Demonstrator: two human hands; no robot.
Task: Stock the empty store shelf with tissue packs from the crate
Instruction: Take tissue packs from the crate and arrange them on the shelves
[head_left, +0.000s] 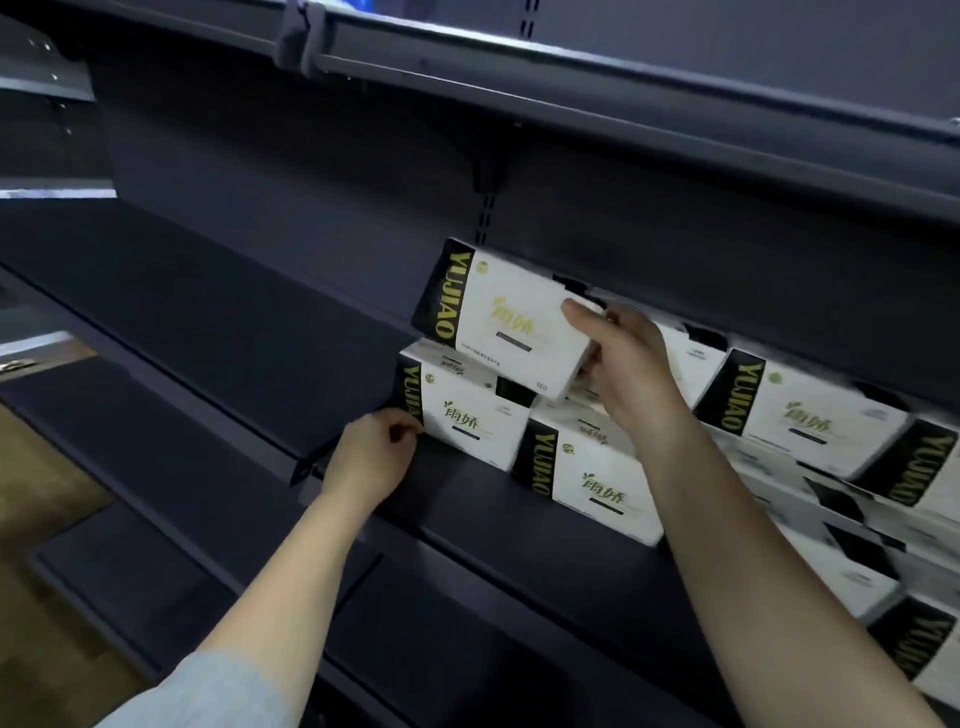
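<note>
Head view, one entry: dark store shelf, partly stocked; landmark is the bottom-row tissue pack at the left end of the stock.

Item in hand: one white-and-black tissue pack, tilted, held just above the landmark pack and a little to its right, not yet seated. Right hand grips its right end, thumb across the front face, fingers curled behind and mostly hidden.

Left hand: at the landmark pack's lower left corner, fingers curled in, fingertips touching or pinching the black edge; which of the two cannot be told.

Further stock: a front-row pack right of and nearer than the landmark pack; more packs stacked further right. Shelf left of the landmark pack is bare. Crate not in view.

Handling note (judgement): step appears to be stacking the held pack on the landmark pack. Level it first, square its black end over the black end below, lower flat, and steady the lower pack with the left hand so it does not slide back. Soft wrap dents under a hard squeeze; grip lightly.
</note>
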